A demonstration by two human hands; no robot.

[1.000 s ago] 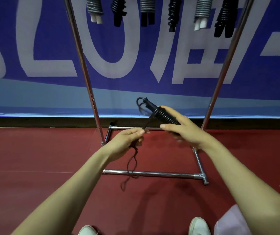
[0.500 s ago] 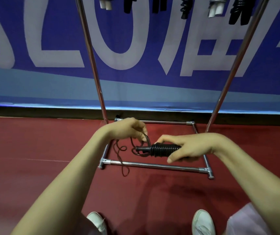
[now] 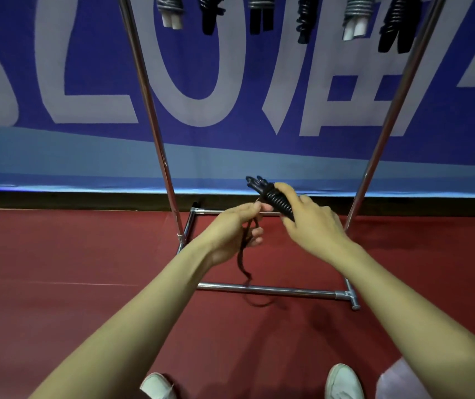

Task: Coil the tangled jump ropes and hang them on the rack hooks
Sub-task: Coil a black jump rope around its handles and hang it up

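The right hand point(image 3: 314, 226) curls round the wound black jump rope point(image 3: 273, 197), held low before the rack point(image 3: 155, 125). The left hand point(image 3: 230, 231) pinches its loose tail point(image 3: 243, 260) (the end trails on the floor point(image 3: 57, 254)). Best to lay each wrap snug against the last, without slack.

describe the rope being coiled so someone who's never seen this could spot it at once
Find the chrome rack before the blue banner. Low between its uprights, the right hand grips a black jump rope wound into a bundle, the left hand pinching its tail. Unlike the coiled ropes hanging up top, this one trails a loose end floorward.
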